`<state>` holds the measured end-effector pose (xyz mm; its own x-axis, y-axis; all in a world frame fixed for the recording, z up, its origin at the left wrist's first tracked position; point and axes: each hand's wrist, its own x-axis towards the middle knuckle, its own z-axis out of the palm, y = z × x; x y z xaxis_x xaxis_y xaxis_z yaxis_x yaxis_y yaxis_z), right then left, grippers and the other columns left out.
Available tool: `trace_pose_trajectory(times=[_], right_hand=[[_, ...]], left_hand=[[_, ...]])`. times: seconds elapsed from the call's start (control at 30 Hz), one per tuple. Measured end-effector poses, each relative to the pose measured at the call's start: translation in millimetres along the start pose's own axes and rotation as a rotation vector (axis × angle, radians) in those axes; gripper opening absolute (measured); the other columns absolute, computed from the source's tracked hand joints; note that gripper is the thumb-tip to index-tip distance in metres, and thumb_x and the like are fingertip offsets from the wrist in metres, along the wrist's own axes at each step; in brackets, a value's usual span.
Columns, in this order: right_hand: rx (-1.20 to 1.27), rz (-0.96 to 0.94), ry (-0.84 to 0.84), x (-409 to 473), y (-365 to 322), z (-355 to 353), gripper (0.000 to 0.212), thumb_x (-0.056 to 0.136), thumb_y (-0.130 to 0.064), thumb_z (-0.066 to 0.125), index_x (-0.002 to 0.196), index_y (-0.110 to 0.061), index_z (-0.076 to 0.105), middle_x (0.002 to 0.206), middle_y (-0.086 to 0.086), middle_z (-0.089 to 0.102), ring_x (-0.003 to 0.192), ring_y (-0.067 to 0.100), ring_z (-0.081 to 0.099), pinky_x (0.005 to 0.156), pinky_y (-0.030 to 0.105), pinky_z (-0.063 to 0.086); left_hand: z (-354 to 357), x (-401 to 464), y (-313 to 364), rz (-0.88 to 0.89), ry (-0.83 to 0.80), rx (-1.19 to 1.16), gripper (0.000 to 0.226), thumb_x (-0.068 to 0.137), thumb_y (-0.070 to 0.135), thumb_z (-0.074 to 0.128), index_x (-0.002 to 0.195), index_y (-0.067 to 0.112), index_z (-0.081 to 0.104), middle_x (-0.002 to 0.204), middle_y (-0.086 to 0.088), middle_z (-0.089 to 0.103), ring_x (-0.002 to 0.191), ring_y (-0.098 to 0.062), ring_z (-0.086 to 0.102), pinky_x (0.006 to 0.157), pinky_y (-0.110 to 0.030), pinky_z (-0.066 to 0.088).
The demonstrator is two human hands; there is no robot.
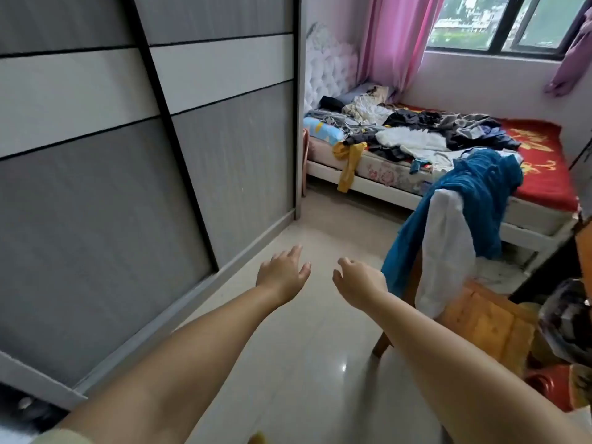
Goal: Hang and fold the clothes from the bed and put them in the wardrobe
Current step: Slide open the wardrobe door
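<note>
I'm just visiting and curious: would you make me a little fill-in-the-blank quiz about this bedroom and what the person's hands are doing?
1. Both the left hand and the right hand are open and hold ____.
2. The sliding doors of the wardrobe are ____.
3. The pile of clothes lies on the ____.
4. A blue garment and a white garment hang over the back of a wooden ____.

Missing words: nothing; closed; bed; chair
</note>
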<state>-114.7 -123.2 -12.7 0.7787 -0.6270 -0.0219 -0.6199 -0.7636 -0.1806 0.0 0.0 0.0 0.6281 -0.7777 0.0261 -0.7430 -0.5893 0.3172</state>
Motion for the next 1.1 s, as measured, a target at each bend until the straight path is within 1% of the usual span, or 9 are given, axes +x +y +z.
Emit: trace_pose_trajectory(times=[0.07,0.13,0.37,0.53,0.77,0.9,0.97,1.03,1.1], right_hand=[[-0.027,0.032,-0.043,25.7,-4.1,7.7,0.036,0.101,-0.034,0.031,0.116,-0.015,0.057,0.101,0.005,0.064,0.087,0.023,0.063,0.078,0.039,0.055],[-0.041,0.048,-0.078,49.0,-7.7,12.4,0.035,0.101,-0.033,0.031,0.108,-0.015,0.06,0.094,0.005,0.064,0.082,0.022,0.062,0.076,0.038,0.055],[-0.023,0.092,-0.073,159.5,-26.8,13.2,0.035,0.099,-0.033,0.03,0.091,-0.015,0.059,0.085,0.005,0.062,0.075,0.024,0.059,0.068,0.032,0.053],[-0.03,0.088,-0.092,225.6,-36.4,8.1,0.034,0.098,-0.03,0.03,0.079,-0.015,0.054,0.081,0.005,0.058,0.073,0.027,0.055,0.057,0.027,0.039],[-0.01,0.089,-0.104,352.0,-16.8,-6.5,0.032,0.096,-0.026,0.033,0.076,-0.014,0.056,0.079,0.003,0.057,0.071,0.025,0.054,0.055,0.025,0.035],[-0.005,0.013,-0.073,446.8,2.6,-30.1,0.032,0.097,-0.027,0.036,0.073,-0.018,0.055,0.077,0.001,0.058,0.069,0.021,0.056,0.05,0.023,0.033],[-0.017,-0.036,-0.06,489.9,12.3,-48.0,0.033,0.098,-0.028,0.037,0.068,-0.019,0.049,0.072,-0.002,0.052,0.066,0.019,0.052,0.047,0.023,0.028],[-0.021,-0.096,-0.046,533.1,19.2,-68.1,0.032,0.099,-0.026,0.036,0.07,-0.018,0.047,0.067,-0.006,0.043,0.073,0.02,0.056,0.051,0.024,0.03],[0.0,-0.132,-0.038,576.1,21.8,-84.7,0.026,0.099,-0.028,0.035,0.085,-0.017,0.054,0.066,-0.008,0.036,0.089,0.025,0.06,0.063,0.028,0.037]], left_hand=[[2.9,20.7,-14.0,-0.02,-0.04,-0.057,0.049,0.1,0.043,0.032,0.142,0.017,0.034,0.125,-0.009,0.059,0.114,-0.029,0.054,0.091,-0.04,0.044],[4.1,44.6,-29.5,-0.03,-0.067,-0.075,0.048,0.1,0.043,0.032,0.14,0.017,0.036,0.117,-0.008,0.063,0.107,-0.029,0.058,0.087,-0.04,0.048],[-16.0,151.7,-79.0,-0.019,-0.11,-0.086,0.046,0.1,0.043,0.032,0.135,0.016,0.044,0.115,-0.007,0.064,0.105,-0.028,0.059,0.084,-0.037,0.048],[-23.7,220.1,-101.1,-0.028,-0.132,-0.07,0.039,0.101,0.041,0.033,0.118,0.013,0.053,0.111,-0.008,0.064,0.097,-0.029,0.059,0.079,-0.036,0.047],[-20.0,342.0,-101.4,-0.019,-0.119,-0.056,0.036,0.1,0.041,0.034,0.109,0.015,0.057,0.109,-0.003,0.064,0.097,-0.026,0.058,0.073,-0.033,0.042],[-29.1,434.7,-95.4,-0.072,-0.065,-0.06,0.036,0.1,0.04,0.034,0.104,0.013,0.058,0.107,-0.004,0.065,0.095,-0.026,0.059,0.074,-0.033,0.043],[-36.3,477.7,-89.3,-0.09,-0.049,-0.047,0.036,0.1,0.039,0.034,0.103,0.013,0.058,0.107,-0.005,0.064,0.095,-0.026,0.058,0.074,-0.033,0.043],[-45.2,517.2,-82.5,-0.094,-0.003,-0.062,0.035,0.1,0.038,0.034,0.103,0.012,0.059,0.106,-0.005,0.063,0.094,-0.026,0.058,0.073,-0.033,0.043],[-52.6,555.2,-77.9,-0.095,0.017,-0.067,0.035,0.1,0.038,0.035,0.105,0.012,0.059,0.108,-0.005,0.063,0.096,-0.027,0.058,0.075,-0.033,0.044]])
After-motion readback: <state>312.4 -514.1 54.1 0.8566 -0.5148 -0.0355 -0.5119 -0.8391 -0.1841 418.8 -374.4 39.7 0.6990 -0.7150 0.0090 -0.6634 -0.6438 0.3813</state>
